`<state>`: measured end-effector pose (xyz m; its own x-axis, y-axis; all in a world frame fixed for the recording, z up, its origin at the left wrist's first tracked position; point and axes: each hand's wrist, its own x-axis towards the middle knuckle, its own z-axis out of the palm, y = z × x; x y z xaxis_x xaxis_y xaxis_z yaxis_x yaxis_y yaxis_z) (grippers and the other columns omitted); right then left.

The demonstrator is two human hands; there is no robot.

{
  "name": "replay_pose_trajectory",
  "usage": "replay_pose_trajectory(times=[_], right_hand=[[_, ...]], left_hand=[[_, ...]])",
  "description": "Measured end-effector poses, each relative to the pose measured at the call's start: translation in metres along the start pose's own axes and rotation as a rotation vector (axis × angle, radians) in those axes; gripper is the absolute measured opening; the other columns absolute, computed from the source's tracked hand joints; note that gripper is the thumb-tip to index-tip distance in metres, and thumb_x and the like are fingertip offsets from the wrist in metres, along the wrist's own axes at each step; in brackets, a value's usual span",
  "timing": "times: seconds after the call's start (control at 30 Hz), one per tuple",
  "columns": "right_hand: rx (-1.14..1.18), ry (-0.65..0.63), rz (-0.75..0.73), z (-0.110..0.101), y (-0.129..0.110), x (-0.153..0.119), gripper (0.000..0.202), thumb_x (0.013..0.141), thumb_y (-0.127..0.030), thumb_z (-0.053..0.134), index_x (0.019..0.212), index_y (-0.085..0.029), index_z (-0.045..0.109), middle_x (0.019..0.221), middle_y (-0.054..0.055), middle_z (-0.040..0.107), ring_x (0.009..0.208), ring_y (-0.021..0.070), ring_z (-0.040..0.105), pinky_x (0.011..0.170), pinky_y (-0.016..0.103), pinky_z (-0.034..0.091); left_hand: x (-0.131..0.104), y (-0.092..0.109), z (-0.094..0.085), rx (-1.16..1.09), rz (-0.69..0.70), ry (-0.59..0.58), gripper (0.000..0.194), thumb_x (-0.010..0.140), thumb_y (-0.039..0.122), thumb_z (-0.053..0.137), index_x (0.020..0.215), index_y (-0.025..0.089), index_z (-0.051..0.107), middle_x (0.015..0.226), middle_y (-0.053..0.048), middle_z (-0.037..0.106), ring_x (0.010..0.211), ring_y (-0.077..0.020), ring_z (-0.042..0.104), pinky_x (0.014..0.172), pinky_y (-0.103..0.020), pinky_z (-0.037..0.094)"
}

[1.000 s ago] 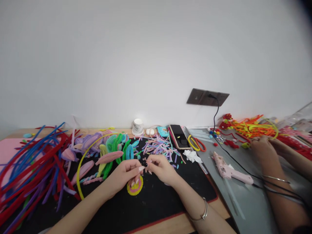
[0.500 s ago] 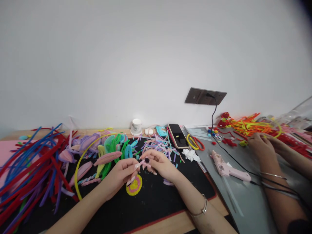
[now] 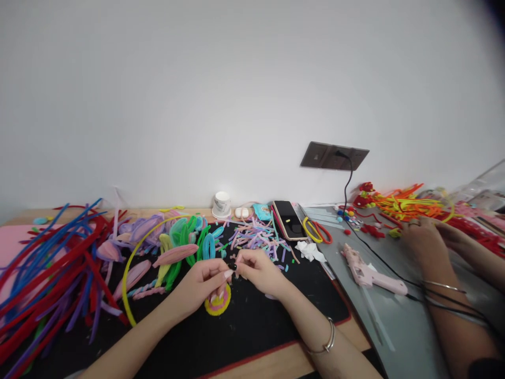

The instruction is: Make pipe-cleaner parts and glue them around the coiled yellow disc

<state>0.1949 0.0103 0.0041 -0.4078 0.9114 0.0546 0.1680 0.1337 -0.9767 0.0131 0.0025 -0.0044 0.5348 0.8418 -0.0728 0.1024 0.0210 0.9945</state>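
Observation:
My left hand (image 3: 205,287) and my right hand (image 3: 258,272) meet fingertip to fingertip above the black mat (image 3: 252,337). Both are closed in a pinch. A small pink piece between them is mostly hidden by the fingers. Just below my left fingertips lies a round yellow and pink fuzzy disc (image 3: 216,309), partly covered by that hand. Behind the hands are a pile of short pastel pieces (image 3: 256,234), blue loops (image 3: 209,246) and a long pink petal shape (image 3: 176,255).
Red, blue and purple stems (image 3: 67,263) spread on the left beside a yellow hoop (image 3: 125,281). A white cup (image 3: 222,202), phone (image 3: 289,220), scissors (image 3: 315,230) and pink glue gun (image 3: 371,276) with a cord sit farther back and right. Another person's hands (image 3: 424,242) work at far right.
My right hand's fingers have curled in closer to my left fingertips, and the pink piece that showed between them is now mostly covered. The view has shifted slightly.

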Motion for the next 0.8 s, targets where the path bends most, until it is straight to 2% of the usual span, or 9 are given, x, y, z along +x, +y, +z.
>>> replay_pose_trajectory(times=[0.17, 0.23, 0.33, 0.4, 0.43, 0.5, 0.53, 0.7, 0.8], right_hand=[[0.379, -0.048, 0.246, 0.008, 0.009, 0.002, 0.029, 0.075, -0.023, 0.054, 0.049, -0.017, 0.043, 0.04, -0.008, 0.036, 0.035, 0.0036, 0.021, 0.039, 0.02, 0.014], [0.433, -0.051, 0.277, 0.009, 0.013, 0.004, 0.031, 0.076, -0.024, 0.054, 0.049, -0.018, 0.041, 0.039, -0.008, 0.033, 0.034, 0.004, 0.019, 0.037, 0.021, 0.013], [0.364, 0.042, 0.144, 0.005, 0.011, 0.005, 0.023, 0.079, -0.033, 0.055, 0.063, -0.017, 0.052, 0.05, -0.005, 0.043, 0.039, 0.0054, 0.028, 0.038, 0.02, 0.019], [0.261, 0.167, -0.037, -0.001, 0.006, 0.005, 0.017, 0.074, -0.032, 0.064, 0.081, -0.018, 0.058, 0.071, -0.001, 0.053, 0.05, 0.0067, 0.039, 0.041, 0.018, 0.026], [0.202, 0.2, -0.121, -0.003, 0.003, 0.005, 0.023, 0.07, -0.028, 0.07, 0.089, -0.019, 0.06, 0.086, 0.002, 0.056, 0.058, 0.0079, 0.044, 0.044, 0.018, 0.03], [0.089, 0.167, -0.22, -0.007, -0.002, 0.004, 0.033, 0.066, -0.021, 0.073, 0.098, -0.022, 0.063, 0.112, 0.005, 0.052, 0.077, 0.0121, 0.05, 0.049, 0.019, 0.035], [0.04, 0.124, -0.238, -0.008, -0.003, 0.004, 0.032, 0.067, -0.02, 0.072, 0.098, -0.023, 0.064, 0.117, 0.006, 0.051, 0.083, 0.014, 0.052, 0.051, 0.02, 0.037], [-0.105, 0.06, -0.282, -0.004, -0.001, 0.002, 0.006, 0.077, -0.019, 0.064, 0.082, -0.02, 0.068, 0.09, 0.005, 0.061, 0.083, 0.0162, 0.056, 0.057, 0.024, 0.038], [-0.151, 0.076, -0.269, -0.002, 0.0, 0.002, 0.008, 0.079, -0.019, 0.06, 0.072, -0.018, 0.063, 0.076, 0.002, 0.059, 0.074, 0.0144, 0.053, 0.063, 0.025, 0.038]], left_hand=[[-0.004, 0.008, 0.004, 0.433, 0.225, 0.105, 0.026, 0.085, 0.029, 0.049, 0.063, 0.017, 0.054, 0.057, 0.002, 0.052, 0.056, -0.0122, 0.047, 0.056, -0.024, 0.034], [-0.004, 0.008, 0.004, 0.444, 0.235, 0.124, 0.026, 0.085, 0.029, 0.049, 0.063, 0.017, 0.055, 0.058, 0.001, 0.053, 0.057, -0.0125, 0.048, 0.057, -0.024, 0.034], [-0.001, 0.003, 0.001, 0.177, 0.102, 0.106, 0.025, 0.084, 0.034, 0.05, 0.067, 0.017, 0.054, 0.053, 0.004, 0.05, 0.048, -0.0103, 0.044, 0.049, -0.021, 0.032], [0.001, 0.0, -0.003, -0.025, 0.025, 0.103, 0.025, 0.082, 0.037, 0.053, 0.068, 0.016, 0.054, 0.05, 0.005, 0.048, 0.042, -0.0081, 0.039, 0.043, -0.02, 0.029], [0.002, -0.002, -0.004, -0.1, 0.006, 0.107, 0.025, 0.081, 0.037, 0.054, 0.068, 0.016, 0.054, 0.049, 0.005, 0.048, 0.04, -0.0071, 0.037, 0.042, -0.019, 0.027], [0.003, -0.003, -0.005, -0.204, -0.019, 0.096, 0.026, 0.08, 0.038, 0.057, 0.068, 0.015, 0.054, 0.048, 0.006, 0.047, 0.039, -0.0058, 0.033, 0.041, -0.018, 0.025], [0.003, -0.003, -0.004, -0.243, -0.031, 0.082, 0.026, 0.08, 0.038, 0.058, 0.068, 0.015, 0.054, 0.047, 0.006, 0.045, 0.039, -0.0053, 0.032, 0.041, -0.018, 0.024], [0.001, 0.0, -0.001, -0.323, -0.074, 0.034, 0.027, 0.078, 0.038, 0.061, 0.066, 0.015, 0.053, 0.045, 0.007, 0.042, 0.039, -0.0047, 0.028, 0.04, -0.017, 0.02], [0.001, 0.0, 0.0, -0.263, -0.064, 0.043, 0.028, 0.078, 0.039, 0.059, 0.065, 0.015, 0.052, 0.044, 0.007, 0.043, 0.038, -0.0053, 0.029, 0.04, -0.018, 0.02]])
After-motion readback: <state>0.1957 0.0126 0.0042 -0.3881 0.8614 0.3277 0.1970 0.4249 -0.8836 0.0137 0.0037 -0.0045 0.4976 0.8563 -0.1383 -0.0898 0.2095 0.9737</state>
